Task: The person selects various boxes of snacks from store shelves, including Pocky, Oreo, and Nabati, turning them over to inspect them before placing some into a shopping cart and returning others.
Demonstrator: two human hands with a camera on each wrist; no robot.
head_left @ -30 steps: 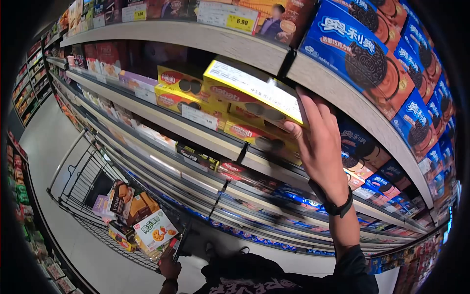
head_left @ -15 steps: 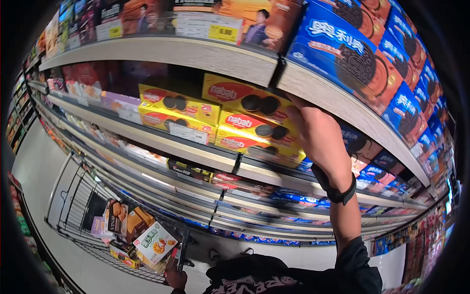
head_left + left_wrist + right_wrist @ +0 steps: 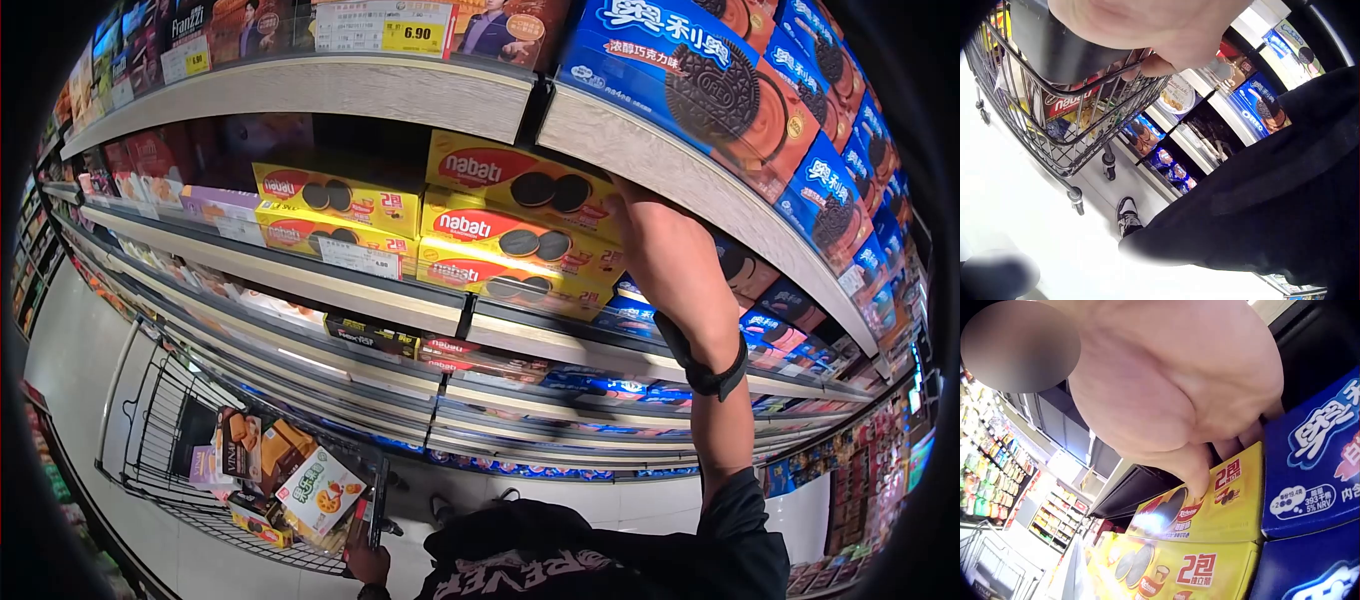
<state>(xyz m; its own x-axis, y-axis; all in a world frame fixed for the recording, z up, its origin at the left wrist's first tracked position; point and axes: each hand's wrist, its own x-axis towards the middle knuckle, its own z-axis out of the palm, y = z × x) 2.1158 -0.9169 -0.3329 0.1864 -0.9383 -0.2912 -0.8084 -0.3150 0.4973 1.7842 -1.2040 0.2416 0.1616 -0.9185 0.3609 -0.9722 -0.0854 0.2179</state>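
My right hand (image 3: 672,255) reaches under the upper shelf to the right end of a yellow Nabati sandwich-cookie box (image 3: 470,168). In the right wrist view, the thumb (image 3: 1192,472) lies on the box's front, while the other fingers go over behind it, partly hidden. This box sits on top of other yellow Nabati boxes (image 3: 462,223). Blue Oreo boxes (image 3: 1310,456) stand right beside it. Low down, my left hand (image 3: 368,562) grips the handle end of a shopping cart (image 3: 376,500); its fingers are partly hidden.
Inside the cart lie several packages, among them a white cookie box (image 3: 320,495) and a dark brown box (image 3: 240,445). The upper shelf's edge (image 3: 300,95) runs just above the right hand. More Oreo boxes (image 3: 700,85) stand on that upper shelf. A price card (image 3: 360,260) hangs on the lower shelf.
The top Nabati box, tilted forward with its white-labelled face showing, has gone back onto the stack, front outward. My right hand has moved deeper into the shelf with it. The left hand stays at the cart.
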